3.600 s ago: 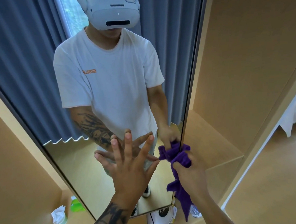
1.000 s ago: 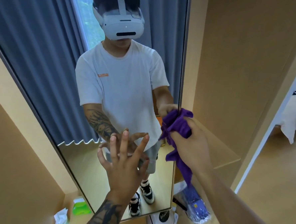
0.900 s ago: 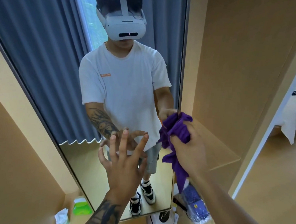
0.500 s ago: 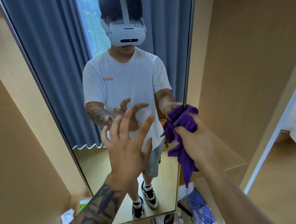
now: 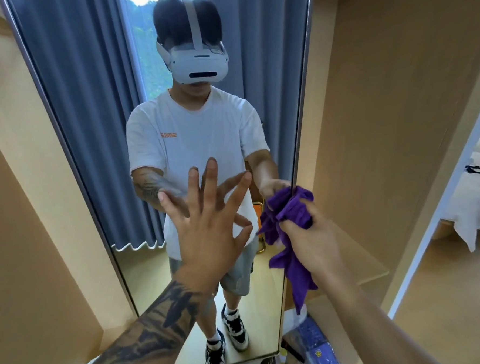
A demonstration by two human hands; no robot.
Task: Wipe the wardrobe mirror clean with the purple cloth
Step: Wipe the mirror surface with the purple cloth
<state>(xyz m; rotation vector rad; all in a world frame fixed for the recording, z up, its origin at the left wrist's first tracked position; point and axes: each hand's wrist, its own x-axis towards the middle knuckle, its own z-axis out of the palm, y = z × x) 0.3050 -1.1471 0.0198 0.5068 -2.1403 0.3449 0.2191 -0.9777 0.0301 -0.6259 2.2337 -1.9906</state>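
Cloth (image 5: 290,216) bunched in right hand (image 5: 309,239) rubs mirror (image 5: 89,120) edge at three o'clock. Left hand (image 5: 208,228), fingers splayed and holding nothing, risks leaving fresh smears.

Tan wooden wardrobe panels (image 5: 383,102), white-sheeted bed (image 5: 476,204) through doorway.

A home bedroom: wardrobe mirror (image 5: 95,134), curtains (image 5: 88,106), bed (image 5: 475,195).

The wardrobe mirror (image 5: 96,151) stands ahead, set between wardrobe panels on its left and right. The left hand (image 5: 208,234) is spread before the mirror's middle; the right hand (image 5: 311,233) is at its right edge, holding the cloth (image 5: 288,215) there. Bags (image 5: 313,346) lie on the floor below the cloth. A bed (image 5: 475,195) is far right.
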